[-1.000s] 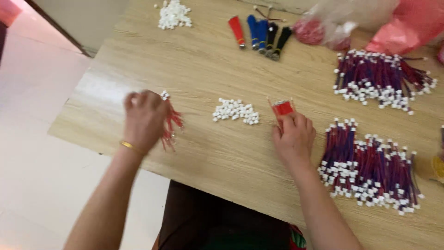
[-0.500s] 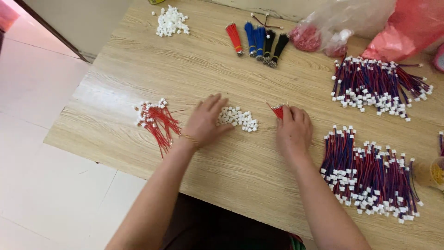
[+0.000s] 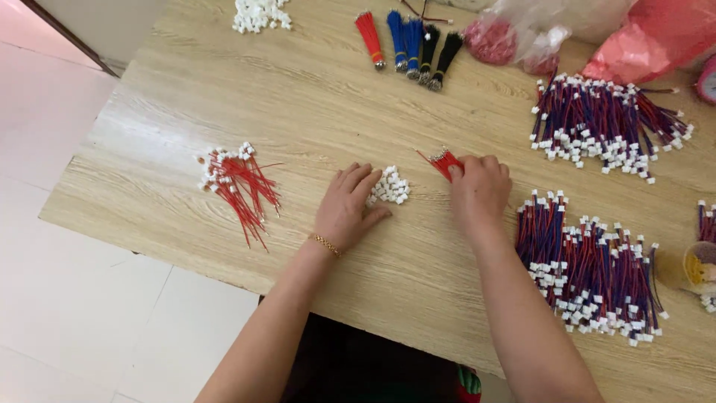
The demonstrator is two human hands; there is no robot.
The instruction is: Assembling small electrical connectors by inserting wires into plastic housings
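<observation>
The left hand point(image 3: 344, 212) is laid flat, fingers spread, touching a small heap of white connectors point(image 3: 390, 186) on the wooden table point(image 3: 313, 112). Just right, a short bundle of red wires point(image 3: 441, 160) is pinched in the right hand point(image 3: 479, 191). Farther left, loose red wires with white ends point(image 3: 235, 185) are seen.

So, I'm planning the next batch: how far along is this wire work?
Done: red wires with white plugs lie aside. In hand: right hand grips bare-ended red wires; left hand touches loose white plastic connectors. Left: those connectors.

Matt wood-grain table point(image 3: 313, 97); white plastic connectors point(image 3: 391, 186).
</observation>
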